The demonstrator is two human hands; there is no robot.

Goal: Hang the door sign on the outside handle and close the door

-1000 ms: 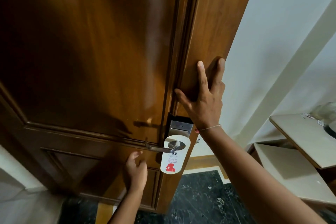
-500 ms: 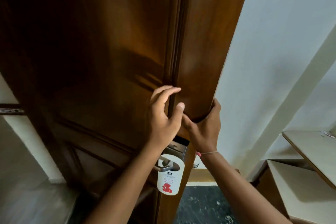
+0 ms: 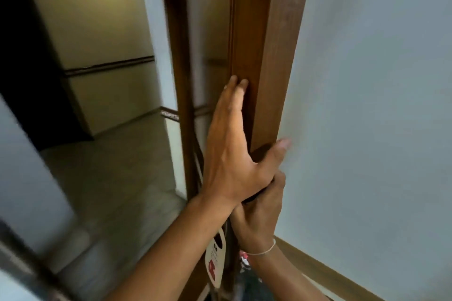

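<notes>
The brown wooden door [image 3: 269,56] stands edge-on in the middle of the view. My left hand [image 3: 230,154] clasps its edge, fingers flat on the outer face and thumb hooked round the inner side. Just below, my right hand [image 3: 259,217], with a thin thread on its wrist, wraps around the same edge. The white door sign [image 3: 215,264] with a red figure hangs on the outer side beneath my left wrist. The handle that carries it is hidden behind my arms.
A brown door frame [image 3: 178,80] runs upright just left of the door. Beyond it lies a corridor with a pale floor [image 3: 110,178] and beige walls. A white wall [image 3: 367,105] with a wooden baseboard [image 3: 330,271] fills the right side.
The door has swung from showing its broad face to standing edge-on, and the corridor now shows at left. My left hand has flattened higher along the edge. My right hand stays below.
</notes>
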